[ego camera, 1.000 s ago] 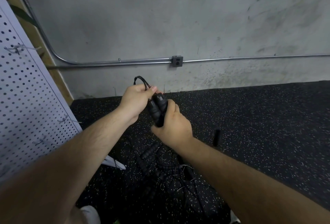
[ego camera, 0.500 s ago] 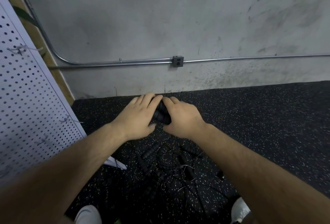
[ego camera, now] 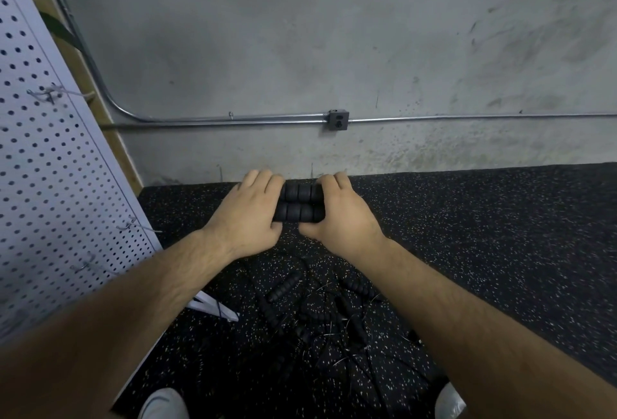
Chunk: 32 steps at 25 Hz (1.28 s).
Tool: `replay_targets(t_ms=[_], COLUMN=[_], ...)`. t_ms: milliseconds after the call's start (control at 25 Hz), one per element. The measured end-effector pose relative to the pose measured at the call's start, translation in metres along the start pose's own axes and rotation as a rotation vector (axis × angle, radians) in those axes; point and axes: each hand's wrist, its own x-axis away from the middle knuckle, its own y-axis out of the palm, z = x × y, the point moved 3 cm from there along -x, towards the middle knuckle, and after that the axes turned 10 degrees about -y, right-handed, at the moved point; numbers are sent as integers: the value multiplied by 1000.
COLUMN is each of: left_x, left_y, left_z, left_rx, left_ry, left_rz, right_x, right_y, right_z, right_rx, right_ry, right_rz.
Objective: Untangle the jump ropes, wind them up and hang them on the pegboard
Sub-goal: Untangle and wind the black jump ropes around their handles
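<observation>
Gripped at both ends by left hand (ego camera: 247,214) and right hand (ego camera: 340,216), fingers curled over, hiding tips and cord: paired jump rope handles (ego camera: 300,206), lying crosswise, left to right, above floor tangle (ego camera: 317,313).

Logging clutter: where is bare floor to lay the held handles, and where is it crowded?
Free: black speckled rubber floor right of the right hand, to the grey concrete wall; a strip between left hand and white pegboard. Crowded: tangled black jump ropes below both hands.

Handles (ego camera: 300,206): between left hand (ego camera: 245,214) and right hand (ego camera: 342,218)
Rope tangle (ego camera: 320,311): on floor (ego camera: 500,235), beneath grip
Pegboard (ego camera: 50,184): left of grip
</observation>
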Motion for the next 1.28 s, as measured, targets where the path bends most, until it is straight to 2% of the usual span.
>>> replay_targets(t_ms=[160,480,560,640,720,840,960,1120,1280], left_x=[9,7,6,4,4,4,5,8,10], left_y=[-3,-14,-20,-27,-31,-35,-37,-46,-50], left_z=[-3,-27,-32,-40,-44,-44,-41,-49,-67], left_rx=[-9,23,121,323,459,531,621,644,597], left_ry=[73,33,-43,-126,-144,-143,-137,-148,-155], left_rz=[49,79,88,102,105,95,105,96,58], right_x=[-5,-7,-10,-15,-20,-27,-36,-40,-40], right_y=[-1,-3,0,10,33,77,98,105,74], right_z=[-8,-16,-16,-19,-26,-59,-90,-95,-61], right_rx=[-72,-355,-505,-688,-756,-844,-973,-976,-829], right_ry=[-60,-114,-67,6,-9,-71,-126,-43,-46], right_rz=[38,132,185,218,112,-177,-234,-317,-354])
